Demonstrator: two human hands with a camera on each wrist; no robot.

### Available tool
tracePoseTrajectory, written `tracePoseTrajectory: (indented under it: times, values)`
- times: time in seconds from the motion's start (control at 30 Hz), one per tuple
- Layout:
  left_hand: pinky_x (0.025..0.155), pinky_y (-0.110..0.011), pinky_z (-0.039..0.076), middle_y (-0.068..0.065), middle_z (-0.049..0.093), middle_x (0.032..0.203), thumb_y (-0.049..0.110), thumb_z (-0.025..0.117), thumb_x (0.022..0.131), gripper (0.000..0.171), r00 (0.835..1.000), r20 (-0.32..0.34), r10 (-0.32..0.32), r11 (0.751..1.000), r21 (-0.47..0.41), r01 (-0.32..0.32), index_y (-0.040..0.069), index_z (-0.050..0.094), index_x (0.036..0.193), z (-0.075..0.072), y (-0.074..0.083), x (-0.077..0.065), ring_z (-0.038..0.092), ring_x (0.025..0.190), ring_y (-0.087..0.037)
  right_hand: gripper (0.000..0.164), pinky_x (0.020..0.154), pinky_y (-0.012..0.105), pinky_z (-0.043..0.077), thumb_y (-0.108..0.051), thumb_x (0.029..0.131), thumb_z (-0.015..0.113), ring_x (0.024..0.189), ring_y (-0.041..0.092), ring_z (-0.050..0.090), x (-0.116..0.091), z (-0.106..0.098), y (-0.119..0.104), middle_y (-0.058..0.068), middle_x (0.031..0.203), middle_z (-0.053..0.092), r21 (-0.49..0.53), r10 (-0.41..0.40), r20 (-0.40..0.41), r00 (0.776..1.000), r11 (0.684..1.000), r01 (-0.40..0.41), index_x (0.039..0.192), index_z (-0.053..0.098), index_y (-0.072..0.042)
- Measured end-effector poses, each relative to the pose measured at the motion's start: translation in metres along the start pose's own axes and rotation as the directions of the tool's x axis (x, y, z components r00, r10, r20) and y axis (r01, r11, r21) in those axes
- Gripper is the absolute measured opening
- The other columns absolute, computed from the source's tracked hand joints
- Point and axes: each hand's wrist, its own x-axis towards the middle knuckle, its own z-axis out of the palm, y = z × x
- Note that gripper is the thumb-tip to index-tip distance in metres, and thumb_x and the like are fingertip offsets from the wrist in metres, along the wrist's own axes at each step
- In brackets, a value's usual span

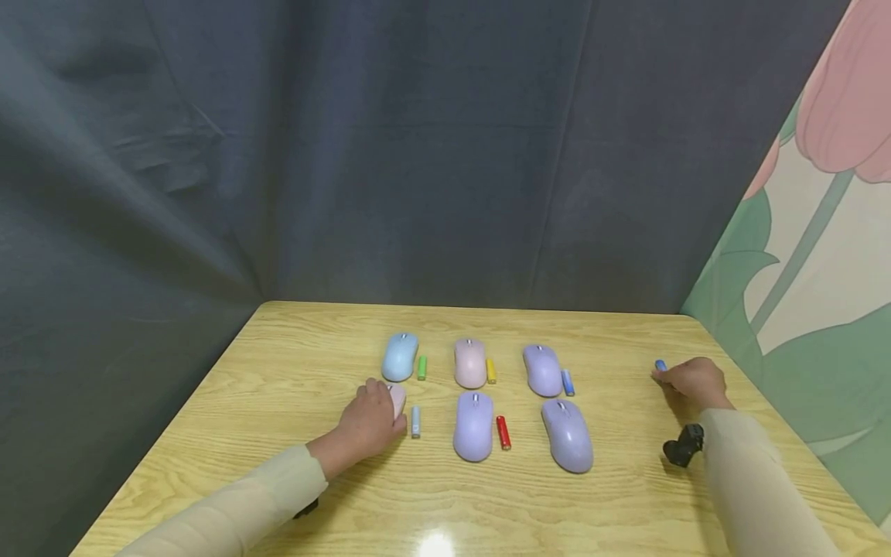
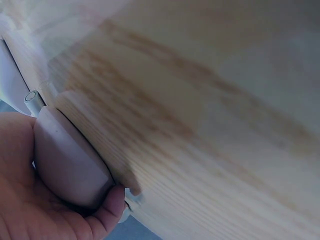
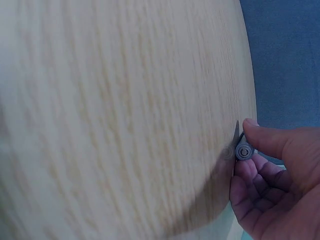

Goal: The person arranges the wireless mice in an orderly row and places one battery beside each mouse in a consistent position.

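At the front left of the group, my left hand (image 1: 369, 418) grips a pale pink computer mouse (image 1: 397, 398), its fingers over the top and thumb along the side. The left wrist view shows the same mouse (image 2: 70, 155) in the curl of the left hand (image 2: 35, 190), low at the wood. A light blue battery (image 1: 415, 422) lies just right of that mouse. Far to the right, my right hand (image 1: 694, 381) pinches a blue battery (image 1: 660, 365) between thumb and fingers. One round end of this battery (image 3: 244, 152) faces the right wrist camera, close over the table.
Behind stand a blue mouse (image 1: 400, 357), a pink one (image 1: 470, 363) and a purple one (image 1: 542, 370), with green (image 1: 421, 367), yellow (image 1: 491, 371) and blue batteries (image 1: 568, 382) alongside. In front are a lavender mouse (image 1: 473, 426), a red battery (image 1: 503, 432) and a greyish purple mouse (image 1: 567, 435).
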Motion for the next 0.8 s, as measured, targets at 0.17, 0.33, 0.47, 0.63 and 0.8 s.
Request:
tracePoseTrajectory:
  times: [0.17,0.33,0.47,0.63,0.8]
  values:
    - [0.053,-0.034,0.049,-0.018,0.041,0.084,0.027,0.061,0.09,0.049,1.0,0.0,0.009,1.0,0.02,-0.009,-0.019,0.048,0.099,-0.0004,-0.0006,0.0002,0.045,0.071,-0.024,0.043,0.078,0.054,0.044,-0.031,0.088,0.068,0.091,0.05,0.053,-0.0012,-0.001,-0.005,0.027,0.087,0.064,-0.025,0.009,-0.011,1.0,1.0,-0.009,0.082,0.069,0.012]
    - [0.055,-0.036,0.049,-0.019,0.041,0.085,0.027,0.06,0.091,0.049,1.0,0.013,0.004,1.0,0.018,-0.004,-0.02,0.047,0.1,-0.0002,-0.0007,0.0007,0.045,0.073,-0.025,0.047,0.079,0.055,0.043,-0.032,0.087,0.068,0.094,0.053,0.051,-0.0003,-0.0004,-0.0061,0.033,0.095,0.06,-0.048,0.024,-0.021,0.999,0.999,-0.025,0.087,0.065,0.016]
    - [0.055,-0.036,0.049,-0.019,0.041,0.085,0.027,0.061,0.091,0.05,1.0,0.016,0.002,1.0,0.006,-0.002,-0.02,0.048,0.101,0.0012,-0.0013,0.0007,0.046,0.073,-0.025,0.051,0.079,0.055,0.043,-0.032,0.087,0.068,0.094,0.054,0.05,0.001,-0.0007,-0.0045,0.036,0.098,0.058,-0.062,0.034,-0.012,0.999,0.997,-0.035,0.09,0.063,0.018]
    - [0.054,-0.035,0.049,-0.019,0.041,0.085,0.026,0.061,0.09,0.05,1.0,0.006,0.007,1.0,-0.01,-0.007,-0.02,0.048,0.102,0.0022,-0.0012,-0.0002,0.045,0.073,-0.025,0.051,0.081,0.053,0.045,-0.032,0.086,0.069,0.093,0.051,0.053,0.001,-0.0024,-0.0024,0.032,0.092,0.061,-0.052,0.031,0.02,0.999,0.998,-0.03,0.09,0.064,0.018]
    - [0.053,-0.035,0.049,-0.019,0.041,0.085,0.026,0.061,0.09,0.05,1.0,-0.004,0.012,1.0,-0.006,-0.012,-0.021,0.048,0.102,0.0014,-0.0003,-0.0007,0.045,0.072,-0.025,0.039,0.074,0.038,0.047,-0.03,0.088,0.068,0.076,0.025,0.058,-0.0016,-0.0049,-0.0008,0.007,0.071,0.067,0.106,0.047,0.105,0.993,0.993,-0.058,0.079,0.072,0.008]
